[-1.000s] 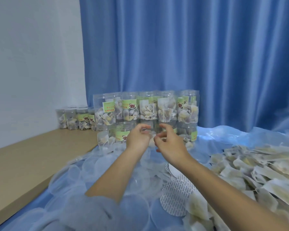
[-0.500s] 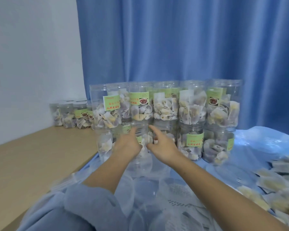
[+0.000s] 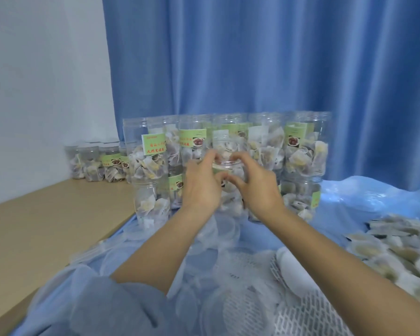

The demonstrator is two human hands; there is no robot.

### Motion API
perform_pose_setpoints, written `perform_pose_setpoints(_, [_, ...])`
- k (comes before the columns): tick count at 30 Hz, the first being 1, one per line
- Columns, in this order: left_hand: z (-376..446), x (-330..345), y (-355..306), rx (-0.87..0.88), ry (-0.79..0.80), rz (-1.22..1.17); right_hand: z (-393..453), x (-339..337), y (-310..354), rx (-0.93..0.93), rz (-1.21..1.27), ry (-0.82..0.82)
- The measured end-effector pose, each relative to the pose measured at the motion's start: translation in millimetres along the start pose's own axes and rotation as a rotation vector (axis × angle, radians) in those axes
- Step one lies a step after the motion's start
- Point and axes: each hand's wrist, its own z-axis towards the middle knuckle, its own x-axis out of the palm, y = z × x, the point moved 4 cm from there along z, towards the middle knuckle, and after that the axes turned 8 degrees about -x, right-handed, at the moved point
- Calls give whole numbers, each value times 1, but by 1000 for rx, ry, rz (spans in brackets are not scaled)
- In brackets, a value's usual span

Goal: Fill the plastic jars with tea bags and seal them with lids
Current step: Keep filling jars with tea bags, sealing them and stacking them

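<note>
The left hand (image 3: 200, 183) and the right hand (image 3: 254, 187) meet at the centre of the frame, fingers and thumbs curled from either side round a clear plastic jar (image 3: 229, 155) that they hold in front of the stack; whether it rests on the jar below cannot be told; the jar's green label shows between the thumbs, and tea bags are dimly visible inside it.

Behind the hands, across the middle of the frame, stand the filled jars (image 3: 306, 151) in two tiers, one row on top of another, each with a green label and packed with pale tea bags; the blue curtain (image 3: 252, 57) hangs just behind them.

At the left middle of the frame a smaller row of jars (image 3: 95, 163) stands on the wooden surface (image 3: 46, 226) against the white wall.

In the lower centre, clear round lids (image 3: 226, 229) lie scattered over the blue sheet (image 3: 349, 204); white mesh netting (image 3: 301, 316) lies at the lower right; loose tea bags (image 3: 393, 246) are heaped at the right edge; a grey-blue sleeve (image 3: 112, 309) covers the left upper arm at the bottom left.
</note>
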Motion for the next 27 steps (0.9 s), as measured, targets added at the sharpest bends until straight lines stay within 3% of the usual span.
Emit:
perform_pose_setpoints(9, [-51,81,-38,-144,194,-148,-54,-63,-56,109,-124,121])
perform_pose_setpoints(19, [-51,92,-1,-257,93,-26,-56,-14,-79,187,44,205])
perform_pose_setpoints(23, [-55,94,5,-305,127,-49,-58,-10,-77,163,72,225])
perform_pose_setpoints(27, [-61,96,4,-350,146,-84,-63,-28,-92,352,116,280])
